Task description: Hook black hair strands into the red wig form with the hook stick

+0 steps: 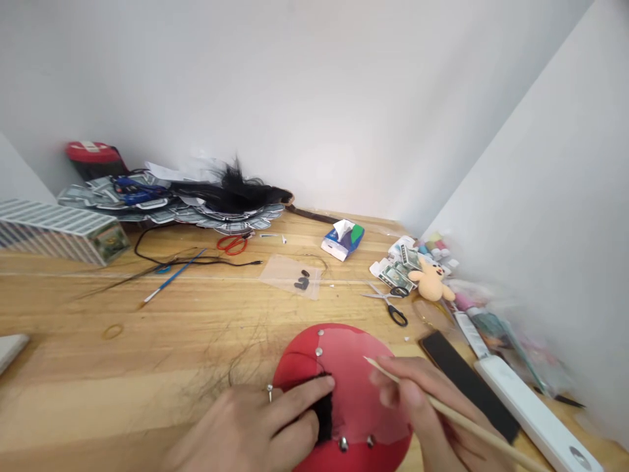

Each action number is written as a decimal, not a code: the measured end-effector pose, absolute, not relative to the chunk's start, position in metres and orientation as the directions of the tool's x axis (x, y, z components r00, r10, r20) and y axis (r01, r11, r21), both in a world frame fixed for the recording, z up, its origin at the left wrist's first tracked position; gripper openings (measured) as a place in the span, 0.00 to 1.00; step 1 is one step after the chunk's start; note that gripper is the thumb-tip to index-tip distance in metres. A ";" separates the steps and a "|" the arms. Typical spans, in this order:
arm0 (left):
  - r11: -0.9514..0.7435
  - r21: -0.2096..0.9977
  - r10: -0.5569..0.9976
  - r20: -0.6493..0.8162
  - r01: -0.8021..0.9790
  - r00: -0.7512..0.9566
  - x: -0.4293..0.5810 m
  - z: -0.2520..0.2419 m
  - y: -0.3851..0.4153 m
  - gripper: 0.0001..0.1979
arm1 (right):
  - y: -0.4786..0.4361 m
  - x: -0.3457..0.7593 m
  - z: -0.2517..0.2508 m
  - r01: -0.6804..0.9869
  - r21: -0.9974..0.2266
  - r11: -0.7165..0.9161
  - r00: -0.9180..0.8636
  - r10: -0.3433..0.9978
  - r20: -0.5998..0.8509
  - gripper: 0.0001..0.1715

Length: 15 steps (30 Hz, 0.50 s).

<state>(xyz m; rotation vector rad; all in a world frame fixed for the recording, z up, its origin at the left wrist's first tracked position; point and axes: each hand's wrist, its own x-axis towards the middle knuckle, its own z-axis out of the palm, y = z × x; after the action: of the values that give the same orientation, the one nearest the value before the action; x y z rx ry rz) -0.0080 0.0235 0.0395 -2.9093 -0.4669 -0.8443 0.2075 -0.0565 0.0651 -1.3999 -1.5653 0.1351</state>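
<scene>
I see both hands low in the near middle of the view, over a red dome (354, 367) that sits on the wooden table (147, 354). The left hand (255, 426) lies on the dome's near-left flank. Its forefinger and thumb are closed narrowly on a black tuft (324, 412) of hair and press it against the red surface. The tuft is a short dark strip with its long axis running near to far. It lies between a pin (319, 352) farther up the dome and another pin (343, 444) at the near rim.

The right hand (427, 413) comes in from the near right, its fingers wrapped around a thin wooden stick (472, 426) in a pen-like hold. The stick's long axis runs from near right to far left. Its pale tip points up and left over the dome's right half and ends just right of the crown. From that tip the tuft lies to the left and nearer, a short way off and not touching. The left hand is already on the tuft, so it is the closer of the two.

Farther right on the table lie black-handled scissors (393, 303), a plush toy (431, 280) and a black slab (466, 380). A loose heap of black hair (236, 190) rests at the far left.
</scene>
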 end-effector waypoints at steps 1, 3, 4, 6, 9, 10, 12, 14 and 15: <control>-0.948 -0.013 0.261 0.546 0.319 0.796 -0.007 0.039 0.023 0.30 | -0.050 0.204 0.061 0.666 -0.670 0.328 0.168 0.809 0.564 0.12; -0.941 -0.027 0.268 0.549 0.337 0.792 -0.006 0.038 0.023 0.30 | -0.041 0.198 0.053 0.656 -0.673 0.341 0.147 0.817 0.557 0.11; -0.940 -0.027 0.269 0.551 0.339 0.790 -0.007 0.038 0.023 0.30 | -0.038 0.197 0.050 0.671 -0.655 0.348 0.123 0.819 0.561 0.11; -0.943 -0.029 0.263 0.542 0.331 0.798 -0.008 0.038 0.024 0.28 | -0.037 0.196 0.046 0.718 -0.595 0.362 0.070 0.813 0.578 0.10; -0.952 -0.023 0.248 0.532 0.307 0.809 -0.011 0.039 0.026 0.27 | -0.036 0.197 0.046 0.775 -0.493 0.396 -0.025 0.799 0.601 0.11; -0.956 -0.011 0.243 0.528 0.293 0.814 -0.012 0.039 0.027 0.27 | -0.035 0.197 0.046 0.789 -0.465 0.401 -0.048 0.795 0.604 0.10; -0.964 0.024 0.240 0.515 0.266 0.823 -0.012 0.038 0.028 0.28 | -0.033 0.196 0.048 0.809 -0.421 0.410 -0.073 0.780 0.621 0.10; -0.968 0.060 0.242 0.490 0.245 0.837 -0.012 0.036 0.028 0.29 | -0.030 0.195 0.050 0.819 -0.387 0.424 -0.084 0.756 0.649 0.11; -0.968 0.075 0.246 0.484 0.240 0.840 -0.012 0.035 0.028 0.29 | -0.029 0.195 0.050 0.820 -0.377 0.430 -0.088 0.746 0.660 0.11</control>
<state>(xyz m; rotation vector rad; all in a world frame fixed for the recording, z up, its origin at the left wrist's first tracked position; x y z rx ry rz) -0.0120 0.0281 0.0346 -3.0246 -0.3989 -0.7974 0.1949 -0.0292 0.0501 -1.3356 -1.8492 -0.1117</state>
